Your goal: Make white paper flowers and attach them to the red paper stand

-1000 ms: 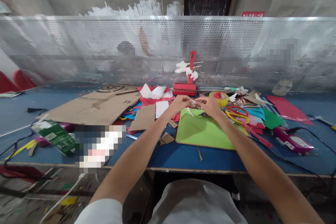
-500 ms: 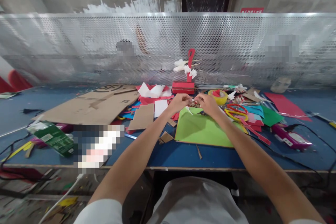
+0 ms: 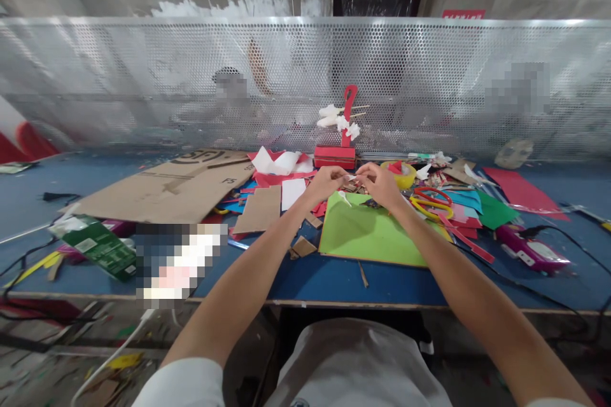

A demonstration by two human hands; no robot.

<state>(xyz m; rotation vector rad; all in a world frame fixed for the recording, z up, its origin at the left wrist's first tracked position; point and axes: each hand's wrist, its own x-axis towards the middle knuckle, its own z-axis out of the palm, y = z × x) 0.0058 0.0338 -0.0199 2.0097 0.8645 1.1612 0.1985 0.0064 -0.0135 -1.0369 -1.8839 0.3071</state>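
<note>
My left hand (image 3: 328, 182) and my right hand (image 3: 383, 185) meet above the far edge of a light green sheet (image 3: 377, 238). The fingertips of both pinch a small white piece (image 3: 352, 178), perhaps paper; its exact shape is too small to tell. Just below them, a small white piece with a thin tail (image 3: 344, 198) lies on the green sheet. Behind the hands rises a red upright with a looped top (image 3: 349, 102), on a red box-like base (image 3: 329, 157). White crumpled blossom shapes (image 3: 342, 123) and thin sticks are attached to it.
Scissors with red and yellow handles (image 3: 432, 205) and a yellow tape roll (image 3: 405, 179) lie right of my hands. Flat cardboard (image 3: 157, 194) covers the left. A purple device (image 3: 532, 249) with a black cable sits at right. A perforated metal screen (image 3: 167, 82) closes off the back.
Both hands stay together on the small white piece, with the fingers shifting slightly. The right hand looks a little more spread. The whole view has moved slightly.
</note>
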